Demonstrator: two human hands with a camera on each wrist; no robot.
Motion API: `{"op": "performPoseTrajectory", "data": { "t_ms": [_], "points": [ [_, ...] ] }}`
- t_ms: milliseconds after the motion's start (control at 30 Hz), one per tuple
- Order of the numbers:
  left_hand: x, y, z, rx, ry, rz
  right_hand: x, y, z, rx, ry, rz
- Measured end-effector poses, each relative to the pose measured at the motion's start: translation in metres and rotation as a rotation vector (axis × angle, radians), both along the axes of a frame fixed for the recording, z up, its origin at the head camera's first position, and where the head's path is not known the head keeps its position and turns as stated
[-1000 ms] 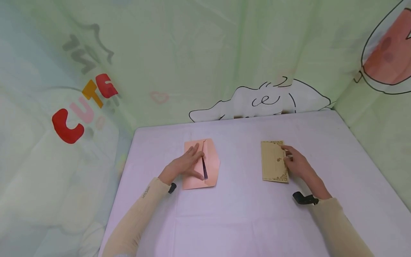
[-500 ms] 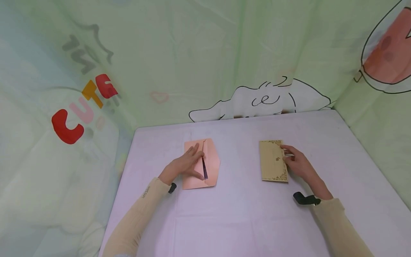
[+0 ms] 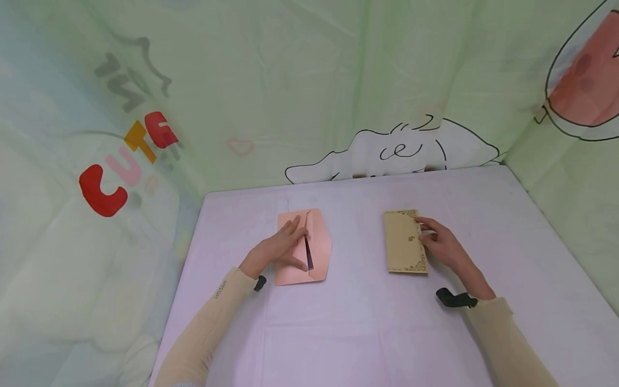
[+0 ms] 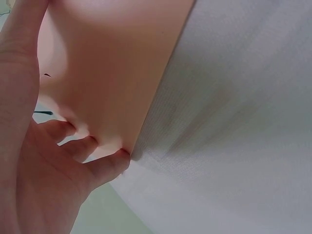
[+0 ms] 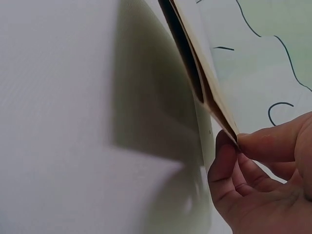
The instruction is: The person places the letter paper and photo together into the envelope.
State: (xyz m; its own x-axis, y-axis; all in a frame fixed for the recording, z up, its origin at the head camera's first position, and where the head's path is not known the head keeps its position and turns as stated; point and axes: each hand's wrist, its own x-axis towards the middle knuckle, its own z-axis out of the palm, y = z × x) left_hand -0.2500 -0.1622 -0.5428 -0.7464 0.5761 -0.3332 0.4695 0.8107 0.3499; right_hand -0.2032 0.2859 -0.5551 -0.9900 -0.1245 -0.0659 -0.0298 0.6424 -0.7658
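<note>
A pink envelope (image 3: 292, 275) lies flap to the right on the table, a dark strip showing in its opening. My left hand (image 3: 278, 248) rests on it with fingers spread; in the left wrist view the fingertips touch the envelope (image 4: 107, 78) near its edge. To the right, my right hand (image 3: 445, 244) pinches the right edge of a tan folded card (image 3: 401, 242) with dark ornamental corners. In the right wrist view thumb and fingers grip the card's edge (image 5: 214, 107), and the card stands off the cloth, its shadow below, folded layers slightly apart.
A pale lilac cloth (image 3: 329, 333) covers the table. Behind and beside it hangs a printed curtain (image 3: 300, 97) with cartoon drawings and coloured letters. Each wrist wears a black strap mount (image 3: 454, 298).
My right hand has carried the tan card a little to the left, toward the envelope. The left hand and the envelope have stayed in place.
</note>
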Motion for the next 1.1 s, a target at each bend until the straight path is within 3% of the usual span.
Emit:
{"op": "performPoseTrajectory", "data": {
  "t_ms": [1100],
  "points": [
    [-0.001, -0.001, -0.004, 0.021, -0.002, 0.000, -0.006, -0.049, 0.004, -0.135, 0.016, 0.075]
  ]
}}
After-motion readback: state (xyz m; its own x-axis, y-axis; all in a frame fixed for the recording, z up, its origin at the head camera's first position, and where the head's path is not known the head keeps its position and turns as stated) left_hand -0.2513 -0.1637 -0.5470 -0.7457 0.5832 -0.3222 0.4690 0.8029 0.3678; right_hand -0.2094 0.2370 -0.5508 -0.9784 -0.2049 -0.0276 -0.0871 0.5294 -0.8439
